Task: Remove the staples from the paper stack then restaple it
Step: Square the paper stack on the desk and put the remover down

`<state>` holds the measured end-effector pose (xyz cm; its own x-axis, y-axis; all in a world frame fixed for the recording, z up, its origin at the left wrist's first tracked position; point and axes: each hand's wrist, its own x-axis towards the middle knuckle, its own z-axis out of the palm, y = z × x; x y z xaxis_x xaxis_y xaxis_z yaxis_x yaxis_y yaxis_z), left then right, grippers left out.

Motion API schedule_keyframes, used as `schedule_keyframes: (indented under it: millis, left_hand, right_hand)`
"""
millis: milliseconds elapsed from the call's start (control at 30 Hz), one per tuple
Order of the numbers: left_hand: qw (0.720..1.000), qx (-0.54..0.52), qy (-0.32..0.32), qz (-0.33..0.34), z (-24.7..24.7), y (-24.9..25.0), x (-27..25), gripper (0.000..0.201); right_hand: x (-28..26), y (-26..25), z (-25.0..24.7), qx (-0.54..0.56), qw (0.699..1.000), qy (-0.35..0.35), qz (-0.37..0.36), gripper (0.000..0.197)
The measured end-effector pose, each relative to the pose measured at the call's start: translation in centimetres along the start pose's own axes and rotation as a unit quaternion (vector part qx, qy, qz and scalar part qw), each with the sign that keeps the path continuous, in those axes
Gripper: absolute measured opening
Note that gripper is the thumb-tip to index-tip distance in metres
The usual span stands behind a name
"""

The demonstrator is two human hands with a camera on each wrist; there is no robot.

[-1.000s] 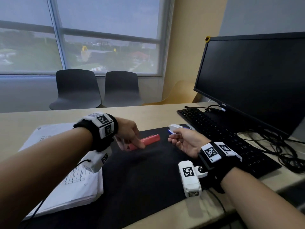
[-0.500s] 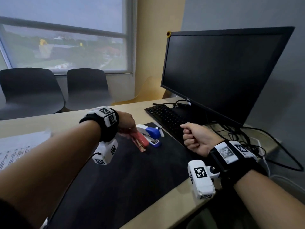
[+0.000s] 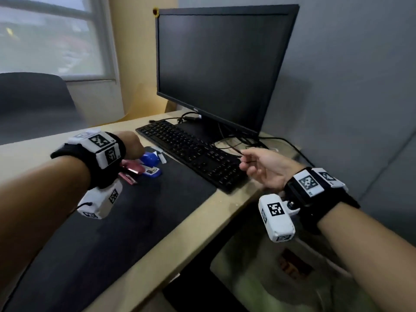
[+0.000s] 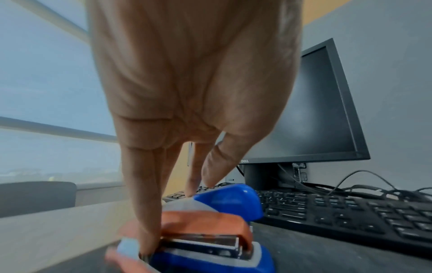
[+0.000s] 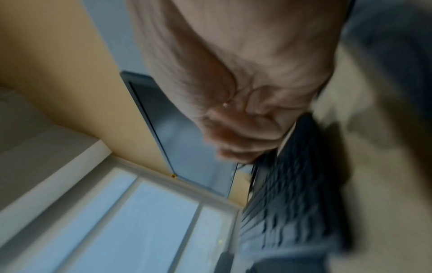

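My left hand (image 3: 132,145) reaches down onto a red stapler (image 3: 133,169) lying on the black mat (image 3: 135,221). In the left wrist view its long fingers (image 4: 142,212) grip the sides of the red stapler (image 4: 205,221), whose metal magazine shows. A blue stapler (image 3: 150,158) lies right against it, toward the keyboard. My right hand (image 3: 261,165) hovers over the keyboard's right end with fingers curled; nothing shows in it, and the right wrist view is blurred. The paper stack is out of every view.
A black keyboard (image 3: 191,154) lies behind the mat, in front of a dark monitor (image 3: 225,64). Cables (image 3: 281,140) trail at the back right. The desk's edge (image 3: 202,226) runs diagonally under my right wrist. A dark chair (image 3: 33,104) stands at the left.
My view has swung right, so the papers left the frame. The left hand carried the red stapler over beside the blue one. The right hand moved right over the keyboard, its fist loosening.
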<state>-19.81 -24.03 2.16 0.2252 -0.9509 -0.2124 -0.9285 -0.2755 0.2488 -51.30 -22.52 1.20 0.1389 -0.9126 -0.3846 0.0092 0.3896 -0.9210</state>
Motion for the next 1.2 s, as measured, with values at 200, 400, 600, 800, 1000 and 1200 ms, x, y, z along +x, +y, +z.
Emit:
schedule_keyframes:
  millis: [200, 400, 600, 800, 1000, 1200]
  left_hand:
    - [0.992, 0.108, 0.065, 0.013, 2.0, 1.1, -0.2, 0.028]
    - [0.994, 0.058, 0.096, 0.007, 3.0, 0.1, -0.8, 0.035]
    - [0.998, 0.041, 0.039, -0.021, 2.6, -1.0, -2.3, 0.04]
    - [0.996, 0.038, 0.058, -0.06, 2.4, -2.6, -2.8, 0.049]
    - [0.996, -0.024, 0.05, -0.063, 1.8, -6.0, -3.6, 0.039]
    - [0.981, -0.155, 0.007, -0.113, 2.1, -8.8, -4.6, 0.028]
  right_hand:
    - [-3.5, 3.1, -11.0, -0.36, 0.899, 0.247, -0.012, 0.041]
    - [-4.0, 5.5, -13.6, -0.307, 0.93, 0.185, 0.08, 0.078]
    - [-3.6, 3.7, -7.5, -0.356, 0.878, 0.266, -0.177, 0.059]
    - [-4.7, 2.2, 5.8, -0.478, 0.781, 0.16, -0.368, 0.028]
    - [-1.8, 1.9, 18.8, -0.618, 0.709, -0.064, -0.333, 0.039]
    - [3.1, 3.5, 24.9, -0.679, 0.669, -0.025, -0.301, 0.042]
